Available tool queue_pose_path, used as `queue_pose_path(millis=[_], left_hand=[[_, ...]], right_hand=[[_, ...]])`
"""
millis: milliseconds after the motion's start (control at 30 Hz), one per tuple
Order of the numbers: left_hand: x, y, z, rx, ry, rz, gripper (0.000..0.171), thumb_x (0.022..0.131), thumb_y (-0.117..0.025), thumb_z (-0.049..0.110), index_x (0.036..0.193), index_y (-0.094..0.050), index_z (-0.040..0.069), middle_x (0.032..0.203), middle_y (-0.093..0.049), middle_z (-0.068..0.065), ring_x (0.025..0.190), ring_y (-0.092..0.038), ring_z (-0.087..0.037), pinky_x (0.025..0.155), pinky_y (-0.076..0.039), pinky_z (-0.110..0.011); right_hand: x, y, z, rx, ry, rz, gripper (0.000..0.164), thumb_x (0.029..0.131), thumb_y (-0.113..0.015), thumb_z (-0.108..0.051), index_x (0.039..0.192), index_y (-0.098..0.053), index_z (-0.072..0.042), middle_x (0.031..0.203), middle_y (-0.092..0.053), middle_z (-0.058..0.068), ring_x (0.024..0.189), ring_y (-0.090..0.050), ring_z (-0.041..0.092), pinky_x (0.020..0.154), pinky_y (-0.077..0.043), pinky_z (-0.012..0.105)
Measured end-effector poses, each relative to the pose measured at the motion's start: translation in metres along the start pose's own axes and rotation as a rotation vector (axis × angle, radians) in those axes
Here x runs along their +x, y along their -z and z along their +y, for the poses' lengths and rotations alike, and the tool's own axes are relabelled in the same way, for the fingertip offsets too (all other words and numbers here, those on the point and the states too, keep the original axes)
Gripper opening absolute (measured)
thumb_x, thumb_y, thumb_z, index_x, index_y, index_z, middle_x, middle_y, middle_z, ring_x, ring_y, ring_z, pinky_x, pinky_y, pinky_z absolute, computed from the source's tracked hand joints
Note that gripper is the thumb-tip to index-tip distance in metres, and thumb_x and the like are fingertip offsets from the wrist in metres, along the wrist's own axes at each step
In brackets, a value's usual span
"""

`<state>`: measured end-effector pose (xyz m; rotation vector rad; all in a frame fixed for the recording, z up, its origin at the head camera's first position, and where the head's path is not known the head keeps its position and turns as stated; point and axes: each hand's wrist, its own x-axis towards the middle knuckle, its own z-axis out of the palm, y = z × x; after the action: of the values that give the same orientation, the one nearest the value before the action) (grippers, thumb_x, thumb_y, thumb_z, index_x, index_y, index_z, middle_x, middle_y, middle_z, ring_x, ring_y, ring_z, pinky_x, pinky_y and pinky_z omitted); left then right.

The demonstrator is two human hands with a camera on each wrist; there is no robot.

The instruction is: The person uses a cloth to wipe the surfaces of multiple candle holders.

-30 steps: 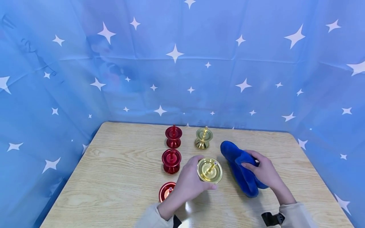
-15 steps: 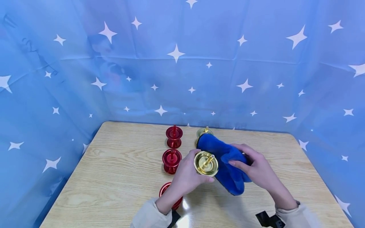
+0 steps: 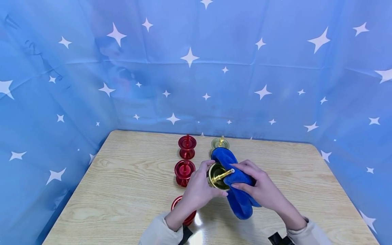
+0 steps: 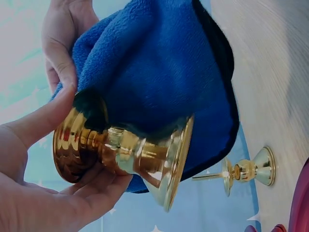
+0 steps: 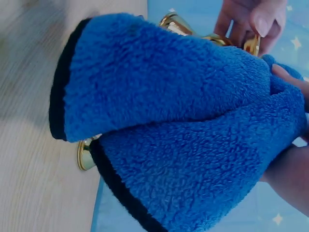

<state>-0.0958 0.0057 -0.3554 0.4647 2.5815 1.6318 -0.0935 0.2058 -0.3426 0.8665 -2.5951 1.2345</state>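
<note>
Two hands work together above the middle of the surface (image 3: 122, 183), midway between its left and right edges.

Left hand (image 3: 200, 187): thumb and fingers curve around the base of the gold holder (image 3: 218, 177), spread only as wide as that base. The gold holder is raised off the surface and tilted, with its spike leaning toward the right edge.

Right hand (image 3: 260, 185): thumb and fingers pinch a bunched fold of the blue cloth (image 3: 241, 177). Loose flaps hang toward the near and far edges.

Change: one second ago the blue cloth was apart from the gold holder, on its right-edge side. It now laps over the bowl rim, and the bowl is tipped further into it. Judgement: the work has passed from approach to cloth contact.

Unchanged: the second gold holder (image 3: 220, 144) stands near the far edge. The rear red holder (image 3: 186, 148), middle red holder (image 3: 184, 174) and front red holder (image 3: 189, 217) form a line running toward the near edge; the left forearm partly hides the last.
</note>
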Motion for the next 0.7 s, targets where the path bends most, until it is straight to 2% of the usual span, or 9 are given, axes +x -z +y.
queue_pose_path(millis=[167,433,700], left_hand=[[-0.001,0.001,0.001,0.027,-0.004,-0.018,0.08,0.061,-0.086,0.019,0.125,-0.043,0.002,0.111,-0.059,-0.012,0.099,-0.057,-0.024,0.081,-0.048,-0.035],[-0.002,0.001,0.001,0.092,-0.085,-0.046,0.076,0.063,-0.085,0.016,0.125,-0.044,-0.001,0.109,-0.061,-0.012,0.095,-0.059,-0.021,0.081,-0.048,-0.032],[-0.005,0.0,0.001,0.144,-0.078,-0.081,0.074,0.068,-0.081,0.019,0.127,-0.04,0.0,0.113,-0.059,-0.015,0.098,-0.057,-0.023,0.082,-0.047,-0.033]], right_hand=[[0.001,-0.004,-0.001,-0.008,-0.01,-0.021,0.044,0.077,-0.071,-0.002,0.119,-0.058,-0.005,0.102,-0.054,0.0,0.087,-0.055,0.011,0.068,-0.051,0.026],[0.001,-0.009,-0.002,-0.03,-0.051,-0.032,0.044,0.075,-0.072,0.001,0.116,-0.06,-0.007,0.096,-0.053,-0.004,0.083,-0.054,0.012,0.065,-0.05,0.025],[-0.001,-0.014,0.002,0.016,-0.031,-0.028,0.04,0.074,-0.072,0.003,0.111,-0.062,-0.01,0.093,-0.052,-0.003,0.083,-0.052,0.011,0.067,-0.049,0.026]])
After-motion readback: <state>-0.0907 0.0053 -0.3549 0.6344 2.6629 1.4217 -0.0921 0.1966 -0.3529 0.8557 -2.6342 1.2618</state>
